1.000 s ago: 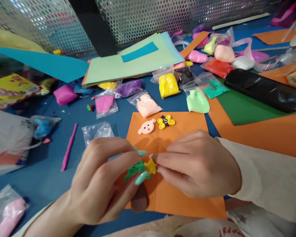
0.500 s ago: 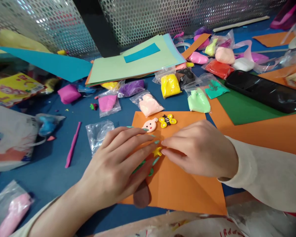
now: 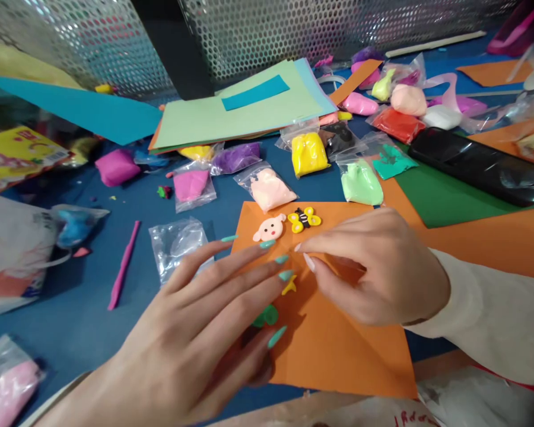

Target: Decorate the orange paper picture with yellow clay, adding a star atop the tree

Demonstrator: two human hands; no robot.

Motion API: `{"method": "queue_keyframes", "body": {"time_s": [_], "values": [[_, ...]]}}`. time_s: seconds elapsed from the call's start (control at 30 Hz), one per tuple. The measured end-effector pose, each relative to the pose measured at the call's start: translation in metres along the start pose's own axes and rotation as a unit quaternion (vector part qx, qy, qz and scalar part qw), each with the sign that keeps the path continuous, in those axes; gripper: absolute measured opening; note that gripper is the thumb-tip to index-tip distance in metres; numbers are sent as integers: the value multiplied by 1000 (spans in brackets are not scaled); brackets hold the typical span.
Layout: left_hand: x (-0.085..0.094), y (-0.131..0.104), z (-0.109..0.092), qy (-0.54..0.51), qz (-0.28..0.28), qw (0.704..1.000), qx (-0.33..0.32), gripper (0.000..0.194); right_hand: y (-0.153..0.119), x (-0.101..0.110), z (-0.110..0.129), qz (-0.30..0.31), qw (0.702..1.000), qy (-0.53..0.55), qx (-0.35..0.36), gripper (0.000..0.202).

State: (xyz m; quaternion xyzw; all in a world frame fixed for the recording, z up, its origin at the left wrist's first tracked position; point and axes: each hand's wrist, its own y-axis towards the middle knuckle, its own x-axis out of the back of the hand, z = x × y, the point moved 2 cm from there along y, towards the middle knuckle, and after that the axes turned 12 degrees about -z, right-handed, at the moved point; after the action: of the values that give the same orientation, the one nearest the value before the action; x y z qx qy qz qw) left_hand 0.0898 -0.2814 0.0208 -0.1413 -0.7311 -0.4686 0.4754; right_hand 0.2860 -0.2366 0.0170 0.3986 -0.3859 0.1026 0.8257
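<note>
Your left hand [image 3: 196, 326] is spread, fingertip at the small yellow clay star [image 3: 289, 286], centre frame on orange paper [image 3: 338, 356]; your right hand [image 3: 378, 267] is parted, nothing visible gripped. Careless pressing could squash it. Upper-centre clear plastic bag [image 3: 300, 127] holds yellow clay [image 3: 310, 155]; lower-left clear plastic pouch [image 3: 2, 349], pink clay [image 3: 15, 384]

a perforated metal panel [image 3: 267, 35] with a black post [image 3: 175, 47] spans the top of the frame. below it, a blue strip [image 3: 256, 92] lies on a paper stack [image 3: 187, 121]. at right, a glossy black case [image 3: 478, 166] overlaps a green sheet [image 3: 445, 204]. at left, a magenta stick [image 3: 124, 264] lies between a white bag [image 3: 18, 243] and a clear bag [image 3: 175, 240].
</note>
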Motion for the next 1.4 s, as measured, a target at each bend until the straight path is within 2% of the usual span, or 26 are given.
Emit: {"method": "queue_keyframes", "body": {"time_s": [0.07, 0.1, 0.17, 0.47, 0.63, 0.7, 0.87, 1.0, 1.17, 1.27, 1.4], "values": [[3, -8, -2, -22, 13, 1000, -4, 30, 0, 0, 0, -20, 999, 33, -9, 22], [5, -12, -2, -26, -6, 1000, 16, 29, 0, 0, -1, -28, 998, 48, -11, 22], [4, -17, -2, -28, -3, 999, 31, 30, 0, 0, -2, -24, 997, 71, -15, 21], [-9, -18, -9, 17, 7, 1000, -19, 36, -1, -1, 0, 14, 995, 97, -37, 18], [-4, -20, 0, 8, 40, 998, -49, 46, -1, -2, 0, 39, 992, 102, -56, 20], [-1, -17, 4, -3, 61, 993, -102, 54, -1, -3, -1, 43, 992, 104, -54, 21], [5, -8, 11, 11, 65, 994, -92, 62, 1, -2, -2, 39, 993, 95, -55, 20], [5, -12, 7, -8, 74, 992, -107, 55, 1, -2, -2, 25, 994, 95, -54, 20], [0, -14, 0, 4, 35, 999, -33, 40, 1, -3, -2, 34, 994, 89, -53, 19], [-1, -13, -1, 0, 47, 999, -27, 38, 0, -3, -2, 35, 994, 91, -51, 20], [1, -11, 5, 11, 73, 995, -74, 47, 0, -2, -1, 41, 994, 87, -56, 19]]}}
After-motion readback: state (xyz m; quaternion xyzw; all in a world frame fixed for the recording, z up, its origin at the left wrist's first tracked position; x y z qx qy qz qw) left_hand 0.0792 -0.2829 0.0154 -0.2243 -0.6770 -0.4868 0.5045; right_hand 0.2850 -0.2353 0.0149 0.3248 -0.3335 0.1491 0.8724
